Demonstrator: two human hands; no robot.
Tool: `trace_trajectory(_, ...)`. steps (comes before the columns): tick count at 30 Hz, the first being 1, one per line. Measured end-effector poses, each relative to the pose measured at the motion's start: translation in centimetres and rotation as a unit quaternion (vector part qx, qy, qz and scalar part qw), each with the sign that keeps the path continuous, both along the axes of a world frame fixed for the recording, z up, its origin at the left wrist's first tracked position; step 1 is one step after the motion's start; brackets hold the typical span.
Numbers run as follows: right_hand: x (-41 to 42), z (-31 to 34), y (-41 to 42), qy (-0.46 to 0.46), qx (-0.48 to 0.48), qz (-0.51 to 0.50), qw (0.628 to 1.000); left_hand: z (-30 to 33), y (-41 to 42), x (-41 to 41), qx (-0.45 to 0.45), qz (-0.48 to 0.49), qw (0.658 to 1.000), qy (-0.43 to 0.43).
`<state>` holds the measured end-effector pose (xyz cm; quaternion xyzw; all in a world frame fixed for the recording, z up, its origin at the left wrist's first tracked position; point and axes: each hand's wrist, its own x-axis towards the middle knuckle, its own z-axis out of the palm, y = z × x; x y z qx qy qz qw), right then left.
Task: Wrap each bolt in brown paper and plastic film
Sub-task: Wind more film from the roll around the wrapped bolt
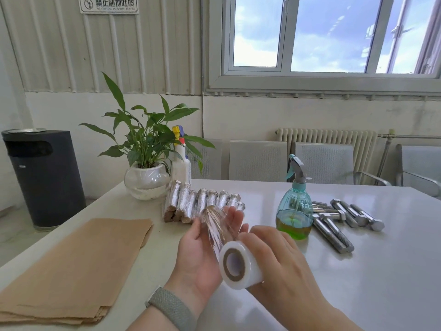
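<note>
While the left hand (199, 254) holds a paper-wrapped bolt (214, 229) with curled fingers, the right hand (274, 256) grips the roll of plastic film (238, 265), and the film stretches over the bolt. Both are just in front of the green spray bottle (294, 211) above the tabletop (358, 283). Left of the bottle lies a row of wrapped bolts (200, 204), farther left a stack of brown paper (71, 271). Right of it lie bare bolts (346, 220).

glossy white table (358, 271), matt brown paper (78, 263), metal bolts (338, 225)
</note>
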<state>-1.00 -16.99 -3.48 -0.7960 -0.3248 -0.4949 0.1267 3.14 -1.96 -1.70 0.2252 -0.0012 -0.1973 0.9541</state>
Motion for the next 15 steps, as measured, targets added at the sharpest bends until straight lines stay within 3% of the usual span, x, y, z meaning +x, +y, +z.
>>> trace_trajectory(5, 0.09, -0.38, 0.23, -0.012, -0.014, 0.002, 1.0, 0.37, 0.18, -0.09, 0.015, 0.001, 1.0, -0.005)
trace_trajectory(9, 0.01, -0.26, 0.39, -0.013, -0.054, -0.005, 0.998, 0.63, 0.36, -0.29, 0.071, -0.05, 0.996, -0.008)
trace_trajectory(15, -0.23, -0.24, 0.54, -0.016, -0.057, -0.009, 0.998, 0.44, -0.35, -0.02, 0.047, 0.009, 0.999, 0.008)
